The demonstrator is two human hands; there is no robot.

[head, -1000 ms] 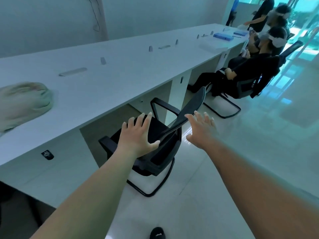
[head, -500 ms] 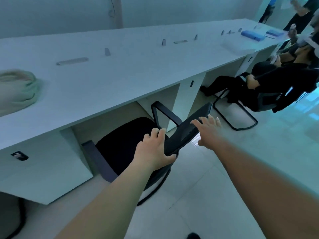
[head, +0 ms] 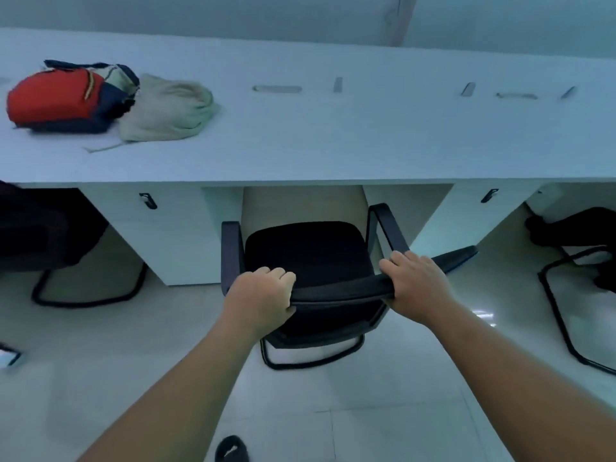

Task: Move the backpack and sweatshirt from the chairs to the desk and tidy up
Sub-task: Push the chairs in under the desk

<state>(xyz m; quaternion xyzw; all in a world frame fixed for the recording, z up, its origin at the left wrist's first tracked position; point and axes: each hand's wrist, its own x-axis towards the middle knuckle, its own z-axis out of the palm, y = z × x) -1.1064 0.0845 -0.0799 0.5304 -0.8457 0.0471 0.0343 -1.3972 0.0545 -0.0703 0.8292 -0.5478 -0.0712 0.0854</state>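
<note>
The backrest of the black padded office chair (head: 340, 290) is clasped along its top edge by the left grip (head: 260, 295) and the right grip (head: 416, 283), fingers curled over it. Beyond and to the left, on the long white worktop (head: 333, 138), the red-and-navy fabric backpack (head: 60, 98) and the crumpled cream sweatshirt (head: 170, 108) are laid touching. A pale tiled floor (head: 400, 378) is seen beneath.

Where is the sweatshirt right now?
In the head view the sweatshirt lies bunched on the desk at the upper left, touching the right side of the red backpack, well left of the chair.
</note>
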